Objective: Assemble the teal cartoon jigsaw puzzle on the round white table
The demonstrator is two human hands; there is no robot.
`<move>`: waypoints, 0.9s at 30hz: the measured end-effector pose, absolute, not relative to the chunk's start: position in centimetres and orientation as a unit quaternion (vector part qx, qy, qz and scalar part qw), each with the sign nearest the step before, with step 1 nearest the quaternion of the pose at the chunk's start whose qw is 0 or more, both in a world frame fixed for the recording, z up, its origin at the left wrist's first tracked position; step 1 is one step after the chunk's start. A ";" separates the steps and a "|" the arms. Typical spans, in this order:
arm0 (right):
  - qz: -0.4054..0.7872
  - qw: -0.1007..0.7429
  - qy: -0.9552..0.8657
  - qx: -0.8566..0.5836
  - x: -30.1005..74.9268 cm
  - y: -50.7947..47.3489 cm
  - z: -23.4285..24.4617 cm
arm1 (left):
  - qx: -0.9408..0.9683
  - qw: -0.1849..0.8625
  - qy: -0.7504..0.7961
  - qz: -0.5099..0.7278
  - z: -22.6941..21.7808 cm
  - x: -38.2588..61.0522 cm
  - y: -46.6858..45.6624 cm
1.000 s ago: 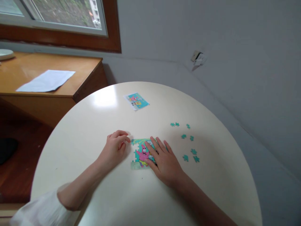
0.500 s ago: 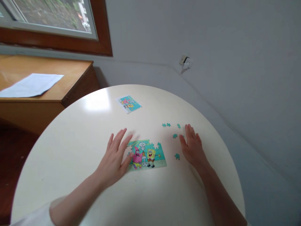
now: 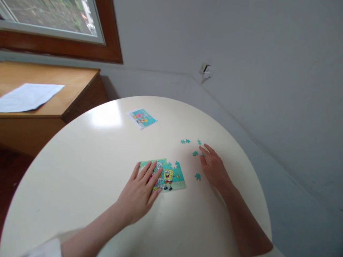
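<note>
A partly assembled jigsaw puzzle [image 3: 175, 182] with cartoon figures on a teal background lies on the round white table, with gaps along its upper right edge. My left hand [image 3: 143, 189] rests flat over its left part, fingers stretched out, hiding much of the pink figure. To the right, my right hand [image 3: 214, 167] is lowered over the loose pieces, thumb and index finger apart around a small teal puzzle piece [image 3: 203, 155] partly covered by the fingers. Close by lie another teal piece [image 3: 195, 153] and a lower one [image 3: 197, 176].
More loose pieces [image 3: 185, 141] and a single one [image 3: 199, 142] lie beyond the puzzle. A printed picture card [image 3: 142, 118] sits toward the table's far side. At left stands a wooden desk [image 3: 80, 76] with a paper sheet [image 3: 32, 97]; a wall socket [image 3: 205, 69] is behind.
My left hand has come down flat and moved right over the puzzle. My right hand's fingers have bent and closed in around a loose piece. The view has shifted slightly.
</note>
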State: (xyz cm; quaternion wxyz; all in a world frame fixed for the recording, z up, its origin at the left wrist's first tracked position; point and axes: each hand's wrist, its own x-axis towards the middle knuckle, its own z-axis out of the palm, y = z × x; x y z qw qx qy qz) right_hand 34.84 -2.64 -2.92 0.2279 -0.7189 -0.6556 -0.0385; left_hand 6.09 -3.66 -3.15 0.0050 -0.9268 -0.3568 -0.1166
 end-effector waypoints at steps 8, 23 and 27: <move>-0.045 0.228 -0.618 -0.751 36.2 -2.4 -3.2 | -0.897 -0.061 -0.399 -0.179 -2.4 5.9 -3.6; -0.036 0.176 -0.612 -0.770 36.3 -2.2 -4.2 | -0.905 -0.042 -0.403 -0.130 -3.7 4.8 -2.7; -0.027 0.132 -0.616 -0.776 36.6 -1.7 -3.2 | -0.890 -0.089 -0.421 -0.149 -3.2 4.9 -2.6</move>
